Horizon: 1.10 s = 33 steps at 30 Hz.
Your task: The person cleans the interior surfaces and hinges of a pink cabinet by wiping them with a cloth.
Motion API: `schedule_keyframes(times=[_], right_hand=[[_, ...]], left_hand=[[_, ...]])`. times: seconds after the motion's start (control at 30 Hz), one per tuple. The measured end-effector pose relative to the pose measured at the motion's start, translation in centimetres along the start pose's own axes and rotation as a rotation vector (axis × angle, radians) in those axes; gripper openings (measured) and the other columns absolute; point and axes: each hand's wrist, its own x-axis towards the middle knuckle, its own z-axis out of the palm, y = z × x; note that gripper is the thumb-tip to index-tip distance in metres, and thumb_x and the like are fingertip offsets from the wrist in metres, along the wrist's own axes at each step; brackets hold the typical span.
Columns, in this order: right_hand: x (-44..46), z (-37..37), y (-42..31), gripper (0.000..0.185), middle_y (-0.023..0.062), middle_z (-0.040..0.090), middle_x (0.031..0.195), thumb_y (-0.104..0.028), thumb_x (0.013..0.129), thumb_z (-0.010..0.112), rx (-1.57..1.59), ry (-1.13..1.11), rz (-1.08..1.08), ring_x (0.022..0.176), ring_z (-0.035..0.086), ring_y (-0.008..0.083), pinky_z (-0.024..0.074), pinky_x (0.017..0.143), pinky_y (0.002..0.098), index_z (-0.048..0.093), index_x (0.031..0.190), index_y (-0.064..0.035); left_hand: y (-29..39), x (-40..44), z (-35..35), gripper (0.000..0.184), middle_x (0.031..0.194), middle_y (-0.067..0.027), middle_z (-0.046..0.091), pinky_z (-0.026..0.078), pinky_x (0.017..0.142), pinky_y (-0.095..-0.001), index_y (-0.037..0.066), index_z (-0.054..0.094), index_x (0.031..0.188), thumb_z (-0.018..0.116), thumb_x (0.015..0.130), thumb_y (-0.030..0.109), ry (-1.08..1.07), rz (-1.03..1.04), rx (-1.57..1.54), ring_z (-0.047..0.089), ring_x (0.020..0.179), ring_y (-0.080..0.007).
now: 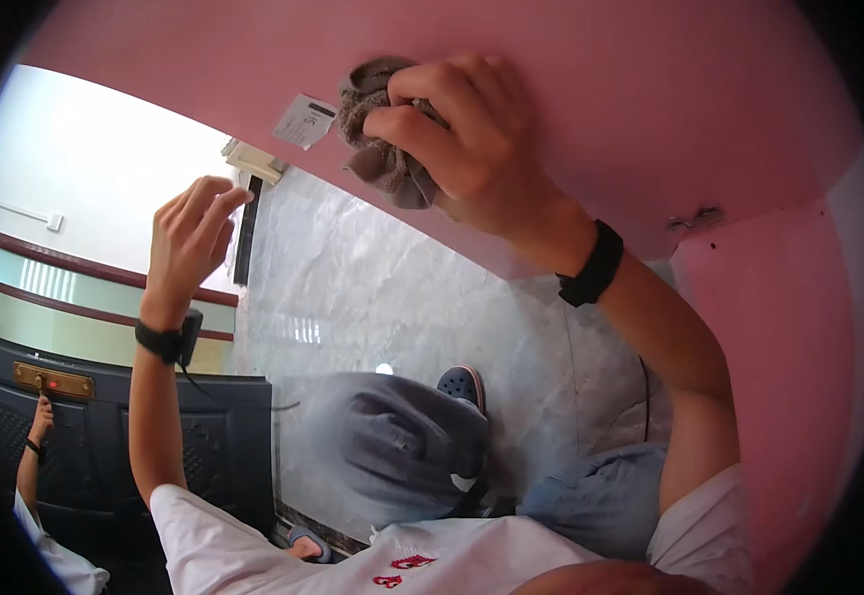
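Observation:
My right hand (486, 124) grips a crumpled grey-brown cloth (387, 178) and presses it against a pink panel (630, 119). A small torn paper label (305, 122) with dark print sticks to the panel, just left of the cloth. Raised in the air to the left, my left hand (189, 238) has loosely bent fingers and holds nothing. Black bands circle both my wrists, and the left one carries a small dark device (191, 337).
At the lower left, another person's hand (42, 418) is at the brass handle plate (53, 381) of a dark door (224, 426). A metal latch (695, 218) juts out on the right. Glossy grey marble floor (333, 268) lies below, around my shoe (461, 382).

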Motion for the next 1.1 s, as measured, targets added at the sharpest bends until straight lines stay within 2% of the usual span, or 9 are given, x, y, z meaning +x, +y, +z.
schedule_keyframes(times=[0.1,0.2,0.33,0.4,0.6,0.7,0.83,0.87,1.1], right_hand=[[0.0,-0.6,0.6,0.019,-0.0038,0.062,0.099,-0.021,0.075,0.075,-0.064,-0.044,-0.035,0.093,0.061,0.0153,0.0458,0.083,0.0336,0.063,0.090,-0.0201],[-0.1,-2.5,1.2,0.019,-0.0026,0.062,0.100,-0.018,0.075,0.075,-0.092,-0.084,-0.078,0.092,0.061,0.0167,0.0460,0.082,0.0346,0.063,0.090,-0.0187],[-1.0,-5.4,3.3,0.024,0.0015,0.062,0.100,-0.013,0.072,0.075,-0.076,-0.083,-0.059,0.089,0.061,0.0213,0.0464,0.079,0.0371,0.064,0.093,-0.0143],[-0.1,-5.5,3.0,0.026,0.0027,0.061,0.099,-0.012,0.071,0.075,-0.074,-0.095,-0.057,0.088,0.061,0.0225,0.0465,0.079,0.0375,0.064,0.095,-0.0134],[-0.4,-3.7,1.7,0.027,0.0041,0.061,0.098,-0.011,0.069,0.075,-0.105,-0.103,-0.060,0.087,0.060,0.0240,0.0469,0.079,0.0369,0.064,0.094,-0.0131],[-0.7,-2.2,0.4,0.024,0.0038,0.060,0.098,-0.012,0.071,0.074,-0.106,-0.148,-0.074,0.087,0.060,0.0235,0.0466,0.078,0.0366,0.065,0.093,-0.0126],[-0.3,2.1,-1.5,0.020,0.0018,0.062,0.099,-0.016,0.074,0.072,-0.083,-0.155,-0.129,0.089,0.061,0.0210,0.0465,0.078,0.0373,0.064,0.092,-0.0139],[-0.6,3.3,-2.2,0.019,-0.0001,0.062,0.101,-0.018,0.076,0.069,-0.108,-0.195,-0.133,0.090,0.061,0.0185,0.0462,0.082,0.0363,0.064,0.094,-0.0156],[-1.9,6.1,-3.4,0.017,-0.0028,0.062,0.102,-0.019,0.078,0.065,-0.156,-0.215,-0.268,0.094,0.060,0.0157,0.0455,0.089,0.0340,0.062,0.094,-0.0182]], left_hand=[[2.1,1.2,-2.4,0.035,0.092,-0.0127,0.062,0.051,0.055,-0.0369,0.003,0.063,0.099,0.058,0.069,-0.015,0.046,-0.096,-0.090,0.061,0.062,-0.0250],[5.7,3.8,-2.7,0.036,0.104,-0.0079,0.065,0.057,0.060,-0.0353,0.009,0.067,0.102,0.064,0.071,-0.009,-0.058,-0.177,-0.177,0.068,0.071,-0.0238],[12.1,8.1,2.2,0.047,0.105,-0.0074,0.068,0.056,0.067,-0.0391,0.015,0.055,0.131,0.067,0.086,0.012,-0.020,-0.236,-0.574,0.069,0.083,-0.0307],[14.4,9.4,3.3,0.053,0.106,-0.0123,0.071,0.055,0.081,-0.0387,0.007,0.048,0.138,0.065,0.088,0.007,-0.082,-0.255,-0.772,0.071,0.091,-0.0284],[16.8,10.0,8.2,0.037,0.099,-0.0135,0.074,0.056,0.076,-0.0367,0.001,0.052,0.128,0.060,0.092,0.004,0.069,-0.466,-1.022,0.071,0.087,-0.0307],[15.8,7.7,7.8,0.035,0.098,-0.0133,0.074,0.056,0.075,-0.0353,0.002,0.053,0.127,0.058,0.092,0.002,0.008,-0.382,-1.117,0.071,0.088,-0.0300],[14.2,5.4,11.0,0.025,0.093,-0.0107,0.074,0.055,0.071,-0.0373,0.002,0.064,0.114,0.063,0.090,0.007,0.221,-0.442,-1.101,0.071,0.079,-0.0289],[14.0,5.3,10.3,0.008,0.084,-0.0125,0.073,0.054,0.067,-0.0383,-0.002,0.067,0.091,0.065,0.088,0.005,0.167,-0.555,-1.031,0.070,0.074,-0.0289],[13.4,4.4,14.4,0.007,0.078,-0.0086,0.072,0.052,0.057,-0.0257,-0.006,0.064,0.094,0.061,0.087,-0.006,0.338,-0.661,-1.068,0.069,0.070,-0.0167]])
